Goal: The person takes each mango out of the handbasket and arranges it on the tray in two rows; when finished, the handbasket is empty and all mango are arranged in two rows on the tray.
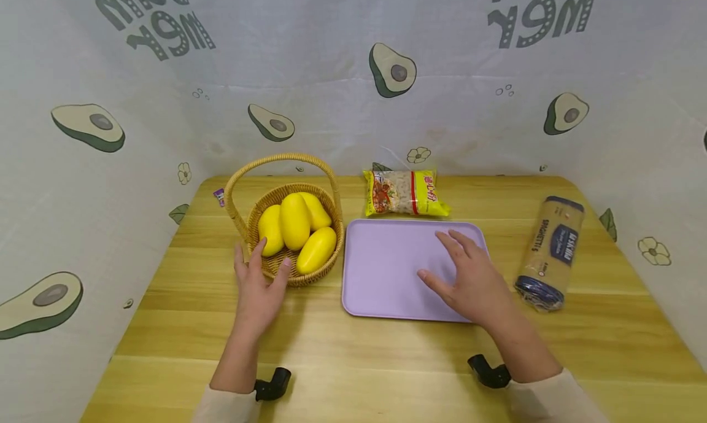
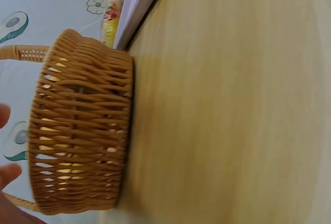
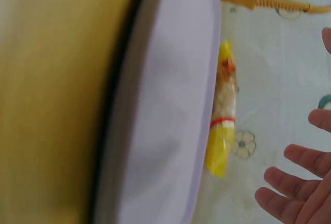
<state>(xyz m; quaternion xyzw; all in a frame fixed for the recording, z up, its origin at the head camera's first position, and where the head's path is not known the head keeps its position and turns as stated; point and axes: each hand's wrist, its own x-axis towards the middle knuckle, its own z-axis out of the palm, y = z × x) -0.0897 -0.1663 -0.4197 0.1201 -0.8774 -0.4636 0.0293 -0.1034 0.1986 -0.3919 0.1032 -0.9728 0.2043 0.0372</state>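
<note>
A wicker basket (image 1: pixel 293 280) with a tall arched handle holds several yellow mangoes (image 1: pixel 295 221). At the basket's near left side is my left hand (image 1: pixel 259 294), its fingers spread and reaching the rim in the head view; the left wrist view has the woven wall (image 2: pixel 80 125) beside the fingertips (image 2: pixel 9 175). My right hand (image 1: pixel 475 282) hovers over the right part of a lilac tray (image 1: pixel 386 269), fingers spread, nothing in it. The right wrist view shows its fingers (image 3: pixel 305 159) above the tray (image 3: pixel 165 105).
Behind the tray lies a yellow-ended bag of pasta (image 1: pixel 405 193). A spaghetti pack (image 1: pixel 552 251) lies at the right. A small purple packet (image 1: pixel 219 196) sits left of the basket. An avocado-print cloth (image 1: pixel 331 73) surrounds the wooden table (image 1: pixel 375 368) at back and sides.
</note>
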